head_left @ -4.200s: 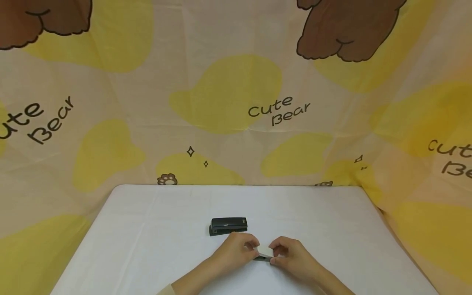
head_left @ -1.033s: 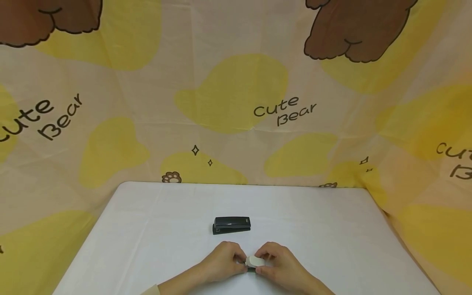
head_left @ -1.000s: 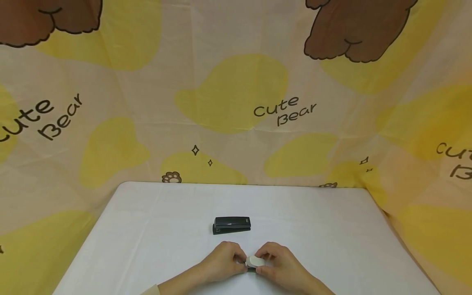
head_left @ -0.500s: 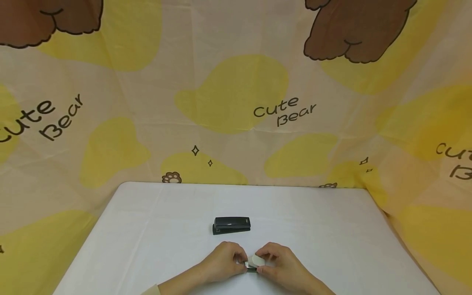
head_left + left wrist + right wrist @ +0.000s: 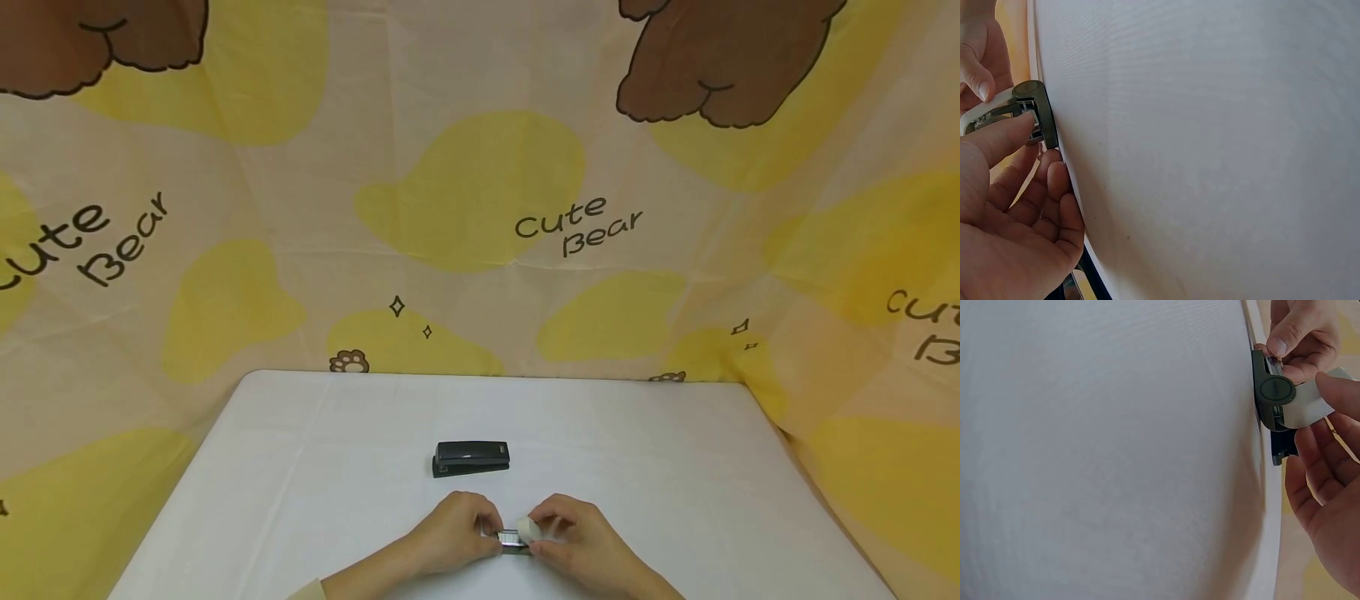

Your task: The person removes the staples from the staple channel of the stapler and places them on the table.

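A small stapler with a white top cover (image 5: pixel 528 531) and a dark green base (image 5: pixel 1266 403) stands on the table with its cover swung up. Its silvery staple channel (image 5: pixel 510 538) lies bare. My left hand (image 5: pixel 453 533) pinches the left end of the channel and base between thumb and fingers. At the hinge end, my right hand (image 5: pixel 581 546) holds the raised cover between thumb and fingers. In the right wrist view the cover tilts away from the round green hinge (image 5: pixel 1277 390). The left thumb hides part of the channel in the left wrist view.
A larger black stapler (image 5: pixel 471 458) stands behind the hands on the white table (image 5: pixel 337 467). A yellow and cream cloth printed with bears (image 5: pixel 480 317) hangs along the back and sides of the table.
The white cover has swung up and to the right in my right hand, baring the staple channel. Earlier, both hands and the small stapler shifted slightly left and nearer. My left hand keeps its hold.
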{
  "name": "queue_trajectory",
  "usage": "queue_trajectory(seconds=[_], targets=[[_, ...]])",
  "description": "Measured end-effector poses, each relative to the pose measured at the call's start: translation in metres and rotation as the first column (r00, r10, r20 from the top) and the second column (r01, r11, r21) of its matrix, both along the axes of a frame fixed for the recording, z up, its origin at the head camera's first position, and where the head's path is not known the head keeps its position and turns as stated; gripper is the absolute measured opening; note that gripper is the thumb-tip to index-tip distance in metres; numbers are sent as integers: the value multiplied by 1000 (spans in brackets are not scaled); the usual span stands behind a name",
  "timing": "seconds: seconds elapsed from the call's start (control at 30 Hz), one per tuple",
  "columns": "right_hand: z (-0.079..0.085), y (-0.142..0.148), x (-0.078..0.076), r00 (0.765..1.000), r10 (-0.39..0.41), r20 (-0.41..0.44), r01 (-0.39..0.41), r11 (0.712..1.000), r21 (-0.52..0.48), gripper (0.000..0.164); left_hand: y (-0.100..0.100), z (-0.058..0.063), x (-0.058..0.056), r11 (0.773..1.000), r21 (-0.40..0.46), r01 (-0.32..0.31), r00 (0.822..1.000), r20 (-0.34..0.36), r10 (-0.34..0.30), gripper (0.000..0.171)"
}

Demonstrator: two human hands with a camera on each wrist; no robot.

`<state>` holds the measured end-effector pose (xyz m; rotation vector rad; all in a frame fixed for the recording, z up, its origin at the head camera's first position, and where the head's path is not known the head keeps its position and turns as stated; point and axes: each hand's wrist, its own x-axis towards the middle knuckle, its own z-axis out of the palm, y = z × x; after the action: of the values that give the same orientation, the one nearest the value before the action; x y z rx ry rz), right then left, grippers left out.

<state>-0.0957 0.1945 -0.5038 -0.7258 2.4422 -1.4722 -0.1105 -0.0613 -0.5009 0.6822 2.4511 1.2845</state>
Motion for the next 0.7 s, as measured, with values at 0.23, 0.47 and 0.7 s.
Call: queue_trajectory(seconds=[0.23,0.47,0.7], targets=[[1,3,1,999,-19,43,20,1000,-19,21,0,0,0,1000,-10,-6,1000,-3,6,13],[0,7,2,999,-20,51,23,999,-42,21,1,0,1,1000,-7,-20,1000,18,21,13],[0,11,2,999,-40,21,40,999,-36,24,1,1,2,1000,-4,-25,1000,16,25,13]])
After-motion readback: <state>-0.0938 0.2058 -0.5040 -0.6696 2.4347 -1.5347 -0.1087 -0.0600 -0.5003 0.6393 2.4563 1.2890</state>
